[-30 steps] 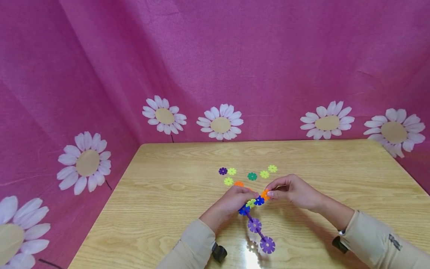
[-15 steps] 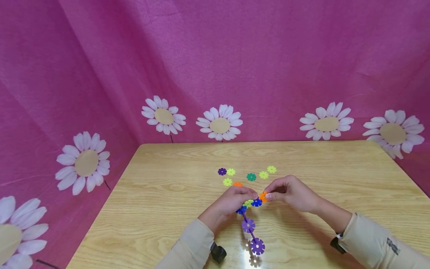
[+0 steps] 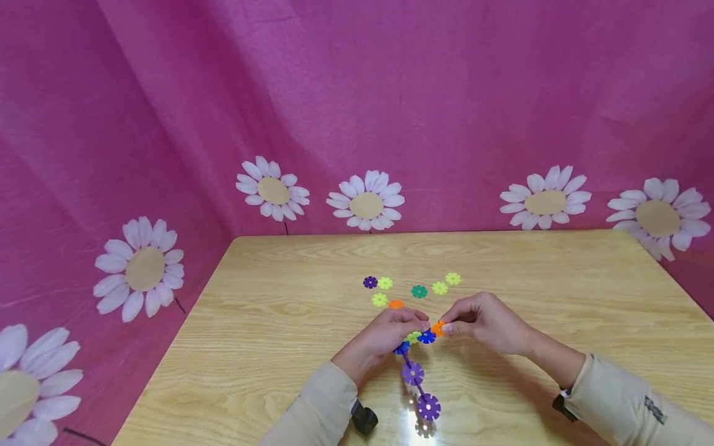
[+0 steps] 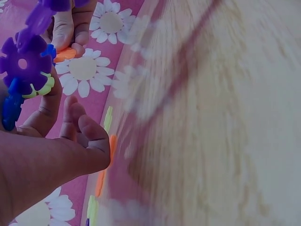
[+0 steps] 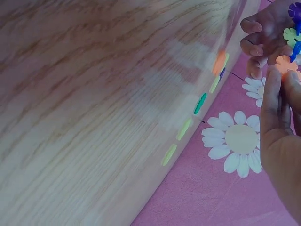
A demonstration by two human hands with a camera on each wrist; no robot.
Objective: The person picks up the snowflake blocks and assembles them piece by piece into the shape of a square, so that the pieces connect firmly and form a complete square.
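My left hand grips a chain of interlocking flower-shaped plastic discs near its upper end. Within the chain are a yellow-green disc, a blue disc by the thumb, and purple discs trailing down toward me. With thumb and fingertips my right hand pinches an orange disc, whose edge meets the blue one. In the right wrist view the orange disc sits between thumb and fingers, right beside the left fingertips. The left wrist view shows a large purple disc close to the camera.
Loose discs lie on the wooden table beyond the hands: a dark purple one, a green one, an orange one and several yellow-green ones. A pink cloth with daisies stands behind the table.
The trailing purple end of the chain has swung a little to the left. The orange disc and the right fingertips have shifted slightly down and left.
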